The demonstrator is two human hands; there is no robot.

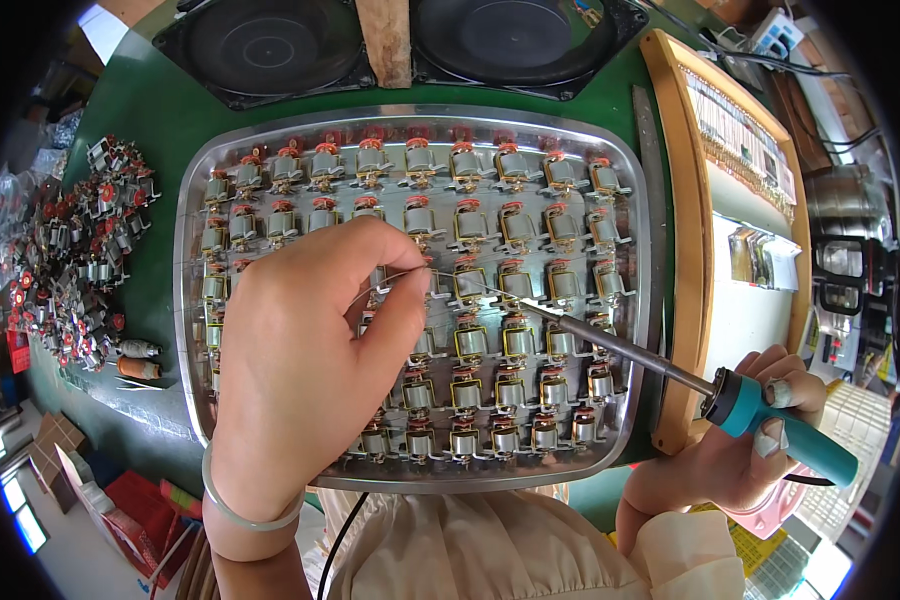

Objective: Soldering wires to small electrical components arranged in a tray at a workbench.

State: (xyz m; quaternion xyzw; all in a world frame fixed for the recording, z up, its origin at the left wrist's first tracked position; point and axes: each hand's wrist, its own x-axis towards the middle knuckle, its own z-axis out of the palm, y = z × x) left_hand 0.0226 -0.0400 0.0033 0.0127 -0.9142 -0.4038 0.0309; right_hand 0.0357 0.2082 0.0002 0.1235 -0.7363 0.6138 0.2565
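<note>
A metal tray (185,330) in front of me carries rows of small silver coil parts (467,396) with red tops and yellowish frames. My left hand (315,320) hovers over the tray's left half, thumb and forefinger pinching a thin solder wire (450,272) whose end points right. In my right hand (740,450), at the lower right, is a soldering iron (790,435) with a teal handle. Its long shaft slants up and left across the tray's rim. The tip lies close to the wire's end, above a coil part; whether they touch I cannot tell.
Left of the tray is a heap of similar loose parts (85,245) on the green table (135,95). Two black fans (270,45) stand behind it, a wooden strip (383,40) between them. A wooden-framed box (670,330) lies along the right side.
</note>
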